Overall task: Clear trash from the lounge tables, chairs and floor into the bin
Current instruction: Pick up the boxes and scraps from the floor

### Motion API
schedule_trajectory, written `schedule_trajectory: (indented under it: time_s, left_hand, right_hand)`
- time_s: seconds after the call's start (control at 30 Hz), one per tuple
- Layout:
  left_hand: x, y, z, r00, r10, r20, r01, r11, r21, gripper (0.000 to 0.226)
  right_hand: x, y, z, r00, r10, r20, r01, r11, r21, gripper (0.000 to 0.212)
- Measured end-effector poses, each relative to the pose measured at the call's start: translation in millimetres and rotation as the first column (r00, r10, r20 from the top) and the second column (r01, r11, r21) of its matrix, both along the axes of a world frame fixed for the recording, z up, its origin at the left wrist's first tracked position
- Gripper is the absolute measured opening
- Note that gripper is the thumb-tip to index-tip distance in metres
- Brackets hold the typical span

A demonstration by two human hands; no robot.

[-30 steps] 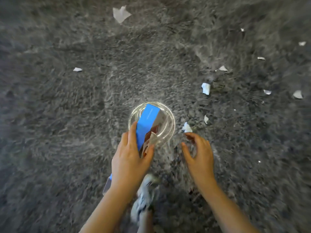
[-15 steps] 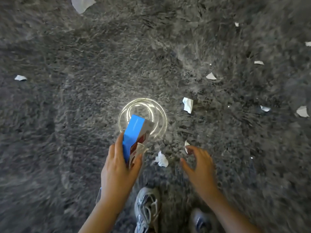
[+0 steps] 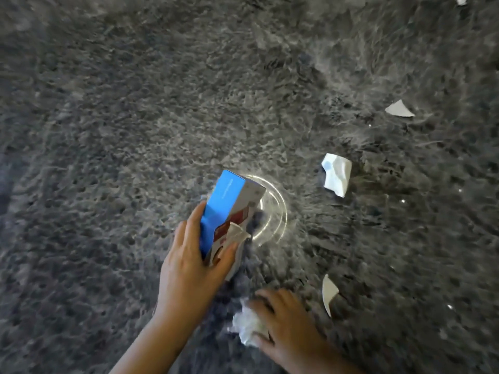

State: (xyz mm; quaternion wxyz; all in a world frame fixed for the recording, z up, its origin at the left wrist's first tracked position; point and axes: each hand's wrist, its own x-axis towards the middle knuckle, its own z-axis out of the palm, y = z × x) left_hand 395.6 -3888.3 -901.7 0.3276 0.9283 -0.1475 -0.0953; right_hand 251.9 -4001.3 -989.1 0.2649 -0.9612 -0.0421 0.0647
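Note:
My left hand [image 3: 189, 268] grips a blue and white carton [image 3: 229, 209], with a small paper scrap [image 3: 237, 234] tucked under the thumb. Behind the carton a clear plastic cup [image 3: 275, 211] shows its rim; I cannot tell whether it lies on the carpet or is held. My right hand [image 3: 286, 322] is down on the grey carpet, fingers curled round a crumpled white paper wad [image 3: 247, 327]. A white shard [image 3: 328, 292] lies just right of that hand.
Shaggy dark grey carpet [image 3: 135, 130] fills the view. More white scraps lie to the right: a folded piece [image 3: 336, 174], a flat triangle [image 3: 398, 109], and a bit at the top right corner [image 3: 460, 0]. No bin is in view.
My right hand moved left from the shard and closed on the crumpled wad. The view dropped closer to the carpet. My left hand kept hold of the carton.

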Motion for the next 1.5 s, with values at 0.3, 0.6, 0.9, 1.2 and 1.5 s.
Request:
schedule_trajectory:
  time_s: [0.3, 0.6, 0.9, 1.2, 1.5]
  left_hand:
    - [28, 3, -25, 1.000, 0.024, 0.000, -0.024, 0.999, -0.040, 0.075]
    - [9, -13, -15, 0.993, -0.082, -0.090, 0.067, 0.985, -0.158, 0.077]
    - [-1, -42, -29, 0.983, -0.165, -0.078, 0.161, 0.985, -0.057, 0.085]
    - [-2, -56, -38, 0.980, -0.200, -0.004, 0.200, 0.979, 0.039, 0.083]
    - [-5, -67, -41, 0.976, -0.218, -0.010, 0.218, 0.974, 0.069, 0.083]
  right_hand:
    - [37, -12, -15, 0.919, -0.287, 0.271, 0.196, 0.928, 0.318, 0.032]
    - [71, -30, 47, 0.767, -0.624, 0.147, 0.386, 0.633, 0.671, 0.025]
    - [56, -54, 36, 0.844, -0.527, 0.100, 0.327, 0.653, 0.683, 0.029]
    - [7, -116, 7, 0.980, -0.153, -0.131, 0.174, 0.969, 0.174, 0.037]
    - [-2, -129, -8, 0.973, -0.009, -0.231, -0.008, 0.997, -0.073, 0.021]
